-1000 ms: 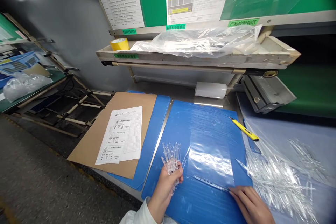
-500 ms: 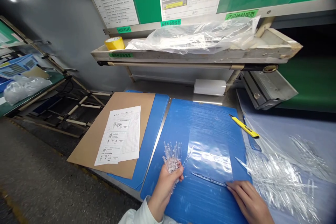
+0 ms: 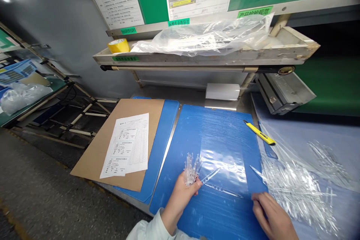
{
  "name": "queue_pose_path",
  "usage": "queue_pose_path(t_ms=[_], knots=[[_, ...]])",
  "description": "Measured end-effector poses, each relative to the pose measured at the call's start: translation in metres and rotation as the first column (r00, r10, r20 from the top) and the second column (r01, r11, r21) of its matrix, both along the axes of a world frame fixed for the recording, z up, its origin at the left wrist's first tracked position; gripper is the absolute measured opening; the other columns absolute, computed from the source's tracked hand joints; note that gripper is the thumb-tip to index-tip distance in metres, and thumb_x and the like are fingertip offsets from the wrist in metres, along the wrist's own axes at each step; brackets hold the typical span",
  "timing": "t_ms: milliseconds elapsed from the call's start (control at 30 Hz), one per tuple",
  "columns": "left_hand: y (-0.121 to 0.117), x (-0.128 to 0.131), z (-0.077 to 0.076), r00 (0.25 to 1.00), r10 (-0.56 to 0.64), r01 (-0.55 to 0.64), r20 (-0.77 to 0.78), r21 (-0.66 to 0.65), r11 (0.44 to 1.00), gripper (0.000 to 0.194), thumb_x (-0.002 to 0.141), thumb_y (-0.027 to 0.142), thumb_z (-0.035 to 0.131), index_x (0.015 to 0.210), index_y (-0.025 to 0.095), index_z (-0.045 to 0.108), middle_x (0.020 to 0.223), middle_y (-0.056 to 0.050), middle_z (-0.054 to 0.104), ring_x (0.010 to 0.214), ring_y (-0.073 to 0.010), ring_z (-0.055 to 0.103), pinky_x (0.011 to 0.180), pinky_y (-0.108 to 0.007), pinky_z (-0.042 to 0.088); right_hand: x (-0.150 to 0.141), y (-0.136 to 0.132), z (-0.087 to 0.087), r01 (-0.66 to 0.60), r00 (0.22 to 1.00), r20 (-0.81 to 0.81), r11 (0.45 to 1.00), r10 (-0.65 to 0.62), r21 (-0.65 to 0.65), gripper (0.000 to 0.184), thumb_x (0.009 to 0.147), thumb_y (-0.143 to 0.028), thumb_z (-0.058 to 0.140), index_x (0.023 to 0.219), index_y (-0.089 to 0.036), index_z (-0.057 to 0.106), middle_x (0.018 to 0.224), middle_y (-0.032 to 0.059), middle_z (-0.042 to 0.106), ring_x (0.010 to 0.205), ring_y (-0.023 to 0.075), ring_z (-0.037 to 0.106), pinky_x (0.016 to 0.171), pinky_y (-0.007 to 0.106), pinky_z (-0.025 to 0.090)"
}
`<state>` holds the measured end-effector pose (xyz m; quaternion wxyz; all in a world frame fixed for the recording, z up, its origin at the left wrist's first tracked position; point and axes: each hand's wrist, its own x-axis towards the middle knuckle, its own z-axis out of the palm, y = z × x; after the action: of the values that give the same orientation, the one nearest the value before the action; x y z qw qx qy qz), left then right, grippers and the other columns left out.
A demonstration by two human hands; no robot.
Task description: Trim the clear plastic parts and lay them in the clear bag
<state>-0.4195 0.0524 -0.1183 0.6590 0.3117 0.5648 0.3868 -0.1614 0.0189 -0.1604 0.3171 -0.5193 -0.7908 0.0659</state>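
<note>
One small bunch of clear plastic strips (image 3: 191, 170) is up in the left hand (image 3: 180, 200), fingers curled shut around it, tips poking upright, and a big loose heap of strips (image 3: 295, 191) sits on the plastic sheet (image 3: 323, 138) past the right edge of the blue board (image 3: 225, 127), so only a handful is out and plenty remains! One lone strip (image 3: 222, 190) lies flat on the clear film (image 3: 225, 157) near the board's lower edge, a second strip (image 3: 209, 176) angles out by the left thumb, and the right hand (image 3: 271, 212) is open and empty at the board's lower right corner, just beside the heap, with a yellow utility knife (image 3: 258, 133) near the board's top right corner
</note>
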Motion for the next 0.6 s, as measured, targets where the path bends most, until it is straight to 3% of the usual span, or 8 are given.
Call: queue_pose_path(t_ms=[233,333,467,600], knots=[[0.01,0.012,-0.01,0.987,-0.159,0.159,-0.006,0.017,0.987,0.027,0.059,0.026,0.073,0.073,0.014,0.054,0.062,0.003,0.052,0.049,-0.0074,0.043,0.049,-0.022,0.035,-0.003,0.008,0.012,-0.015,0.999,-0.039,1.0,0.015,0.003,0.017,0.084,-0.015,0.039,0.069,-0.023,0.042,0.054,-0.0033,0.045,0.048,0.012,0.047,0.048,0.025,0.04],[0.013,0.016,-0.009,0.982,-0.187,0.187,0.012,0.008,0.982,0.027,0.058,0.025,0.073,0.073,0.014,0.053,0.06,0.004,0.052,0.048,-0.0064,0.043,0.049,-0.021,0.034,-0.005,0.014,0.012,-0.008,1.0,-0.023,1.0,0.008,0.014,0.009,0.085,-0.018,0.042,0.083,-0.021,0.05,0.064,0.0003,0.054,0.058,0.0144,0.054,0.057,0.027,0.044],[0.015,0.019,-0.002,0.966,-0.236,0.243,0.105,-0.052,0.969,0.035,0.053,0.028,0.077,0.074,0.013,0.053,0.058,0.003,0.055,0.045,-0.0062,0.044,0.046,-0.021,0.032,-0.01,0.021,0.015,-0.102,0.994,0.037,0.995,0.101,0.022,0.027,0.085,-0.023,0.048,0.112,-0.019,0.051,0.095,0.0089,0.063,0.085,0.0207,0.059,0.072,0.033,0.047],[0.017,0.018,0.003,0.946,-0.248,0.281,0.21,-0.148,0.948,0.043,0.051,0.034,0.078,0.078,0.012,0.052,0.062,-0.003,0.063,0.043,-0.0075,0.047,0.045,-0.022,0.034,-0.01,0.024,0.019,-0.234,0.971,-0.053,0.972,0.232,-0.025,0.022,0.087,-0.013,0.043,0.103,-0.021,0.056,0.079,0.005,0.064,0.07,0.0166,0.06,0.062,0.029,0.048]])
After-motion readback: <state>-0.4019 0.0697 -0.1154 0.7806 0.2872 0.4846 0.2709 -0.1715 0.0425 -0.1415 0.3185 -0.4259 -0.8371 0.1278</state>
